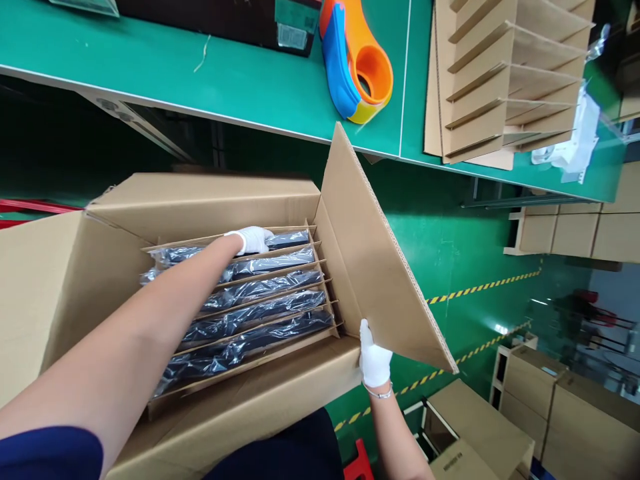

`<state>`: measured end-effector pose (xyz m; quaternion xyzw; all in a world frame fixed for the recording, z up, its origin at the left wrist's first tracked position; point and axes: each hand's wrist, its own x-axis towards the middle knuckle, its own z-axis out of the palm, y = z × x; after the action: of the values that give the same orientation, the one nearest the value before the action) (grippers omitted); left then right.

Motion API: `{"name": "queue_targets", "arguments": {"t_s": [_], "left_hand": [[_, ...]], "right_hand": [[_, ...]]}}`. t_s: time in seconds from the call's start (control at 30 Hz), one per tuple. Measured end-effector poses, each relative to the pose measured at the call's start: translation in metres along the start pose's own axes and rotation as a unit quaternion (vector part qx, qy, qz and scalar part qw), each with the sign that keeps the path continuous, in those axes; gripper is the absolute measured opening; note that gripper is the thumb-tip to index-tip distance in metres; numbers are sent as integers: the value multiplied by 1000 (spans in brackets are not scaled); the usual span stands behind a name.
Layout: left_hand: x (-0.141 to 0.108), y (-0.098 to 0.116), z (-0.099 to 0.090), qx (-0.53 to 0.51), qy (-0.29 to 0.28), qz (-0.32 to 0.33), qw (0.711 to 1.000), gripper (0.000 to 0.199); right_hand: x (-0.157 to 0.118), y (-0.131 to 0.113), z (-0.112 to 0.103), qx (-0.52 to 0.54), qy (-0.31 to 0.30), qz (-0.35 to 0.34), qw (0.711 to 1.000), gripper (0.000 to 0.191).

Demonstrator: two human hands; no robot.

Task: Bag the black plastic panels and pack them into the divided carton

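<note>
A large open cardboard box (295, 393) holds several flat dark items in clear plastic bags (280, 330), standing in slots between cardboard dividers (325, 280). My left hand (251, 240), in a white glove, reaches into the box at the far slot. Its fingers and thumb close around the top edge of the farthest bagged dark item (293, 239); the fingertips are partly hidden. At the box's near right corner, my right hand (376, 360), also gloved, grips the cardboard edge with the thumb up, beside the raised right flap (380, 267).
Beyond the box runs a green worktable (240, 80). An orange and blue tape dispenser (357, 67) and a cardboard divider grid (510, 80) stand on it. Stacked cartons (565, 407) fill the lower right. Yellow-black tape (480, 287) marks the green floor.
</note>
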<state>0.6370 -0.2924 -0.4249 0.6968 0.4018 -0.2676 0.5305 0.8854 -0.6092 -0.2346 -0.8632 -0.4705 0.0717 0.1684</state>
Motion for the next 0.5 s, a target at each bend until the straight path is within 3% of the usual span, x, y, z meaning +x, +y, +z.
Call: {"name": "queue_targets", "arguments": {"t_s": [0.23, 0.5], "left_hand": [[-24, -4, -29, -143, -55, 7, 988, 55], [-31, 1, -30, -153, -32, 3, 988, 50]], "right_hand": [[-9, 13, 3, -37, -28, -3, 999, 34], [-11, 16, 6, -53, -49, 12, 997, 42]]}}
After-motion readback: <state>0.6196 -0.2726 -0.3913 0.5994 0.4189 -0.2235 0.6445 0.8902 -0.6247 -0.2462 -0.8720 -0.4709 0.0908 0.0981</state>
